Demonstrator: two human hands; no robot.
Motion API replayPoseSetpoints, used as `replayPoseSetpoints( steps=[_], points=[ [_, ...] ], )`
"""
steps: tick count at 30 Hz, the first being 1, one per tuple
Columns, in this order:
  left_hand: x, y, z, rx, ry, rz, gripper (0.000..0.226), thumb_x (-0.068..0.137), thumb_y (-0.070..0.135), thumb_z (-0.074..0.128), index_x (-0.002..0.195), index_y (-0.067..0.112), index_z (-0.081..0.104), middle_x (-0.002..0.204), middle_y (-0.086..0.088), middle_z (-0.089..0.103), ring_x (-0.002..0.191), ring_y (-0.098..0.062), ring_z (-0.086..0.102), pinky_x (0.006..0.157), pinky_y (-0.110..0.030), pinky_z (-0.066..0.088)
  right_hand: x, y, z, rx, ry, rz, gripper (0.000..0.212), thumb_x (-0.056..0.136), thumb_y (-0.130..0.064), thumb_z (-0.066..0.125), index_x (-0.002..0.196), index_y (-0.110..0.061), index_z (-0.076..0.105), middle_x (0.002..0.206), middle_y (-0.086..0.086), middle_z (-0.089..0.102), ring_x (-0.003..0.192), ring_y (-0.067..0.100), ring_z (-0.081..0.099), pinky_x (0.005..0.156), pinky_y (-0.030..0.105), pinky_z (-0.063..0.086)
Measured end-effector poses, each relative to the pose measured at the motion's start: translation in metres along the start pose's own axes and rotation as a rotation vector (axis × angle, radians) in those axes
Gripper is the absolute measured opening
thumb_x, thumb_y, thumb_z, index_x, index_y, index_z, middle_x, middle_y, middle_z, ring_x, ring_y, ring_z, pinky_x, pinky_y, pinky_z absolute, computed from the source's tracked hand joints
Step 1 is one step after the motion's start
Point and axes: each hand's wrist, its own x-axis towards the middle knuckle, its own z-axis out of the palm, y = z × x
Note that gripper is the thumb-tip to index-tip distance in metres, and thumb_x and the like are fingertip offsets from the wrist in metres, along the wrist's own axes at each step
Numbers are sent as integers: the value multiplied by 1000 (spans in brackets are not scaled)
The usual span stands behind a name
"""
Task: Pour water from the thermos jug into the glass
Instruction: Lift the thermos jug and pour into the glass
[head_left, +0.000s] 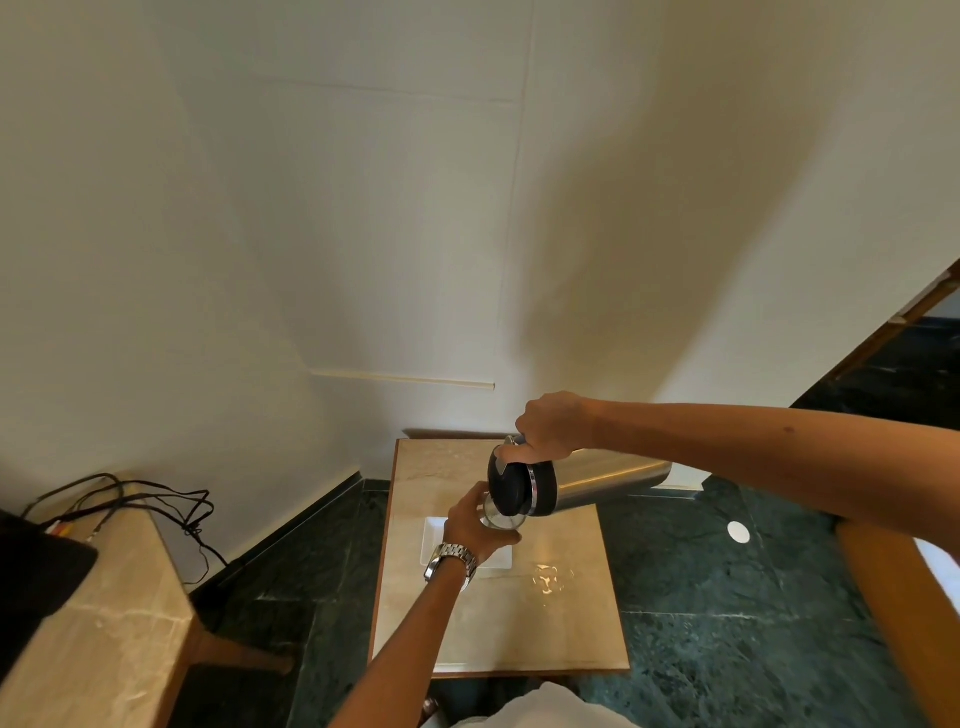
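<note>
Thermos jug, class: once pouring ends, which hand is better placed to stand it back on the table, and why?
Right. The right hand already grips the tilted thermos jug at its handle, so it likely only needs to tip it upright. The left hand is busy holding the glass.

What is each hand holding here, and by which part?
Right hand grips the thermos jug by its handle near the lid; left hand wraps the glass around its side.

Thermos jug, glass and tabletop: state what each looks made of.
Thermos jug: body looks like brushed stainless steel, with a long soft highlight; its top seems black plastic with a chrome ring. Glass: clear glass, the white tray showing through. Tabletop: polished beige stone, perhaps marble, veined and glossy, framed in wood.
</note>
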Motion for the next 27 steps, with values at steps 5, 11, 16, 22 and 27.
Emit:
replayPoseSetpoints(
  steps=[5,11,16,22,27],
  points=[
    [-1,-1,2,-7,-4,-8,80,62,15,92,132,17,55,128,-7,67,119,-29,62,98,-45,56,-3,-3,-2,-3,-14,7,65,98,-66,30,72,-14,57,57,-4,55,54,9,49,66,26,43],
    [-1,-2,2,-8,-4,2,79,62,15,92,132,16,55,127,-8,67,118,-29,63,98,-44,56,-4,-5,-4,-12,-12,14,65,98,-66,30,80,-11,60,58,-4,55,53,9,48,60,23,39],
    [-1,-4,1,-2,4,11,78,61,15,93,130,16,55,126,-8,67,117,-29,63,98,-44,56,-5,-8,-3,-21,-15,26,64,98,-66,30,81,-12,59,59,-4,55,54,9,49,63,24,42],
    [-3,-5,2,-12,1,2,78,63,16,92,132,15,54,127,-8,67,118,-29,63,101,-45,54,-4,-9,-5,-12,-13,28,66,98,-67,29,79,-12,59,58,-4,55,53,8,48,55,22,35],
    [-4,-6,1,-13,-6,1,79,63,16,92,132,15,54,128,-8,67,118,-30,63,101,-47,54,-3,-11,-2,-11,-21,26,66,97,-68,29,79,-13,60,59,-4,56,55,9,50,60,24,40]
  ],
)
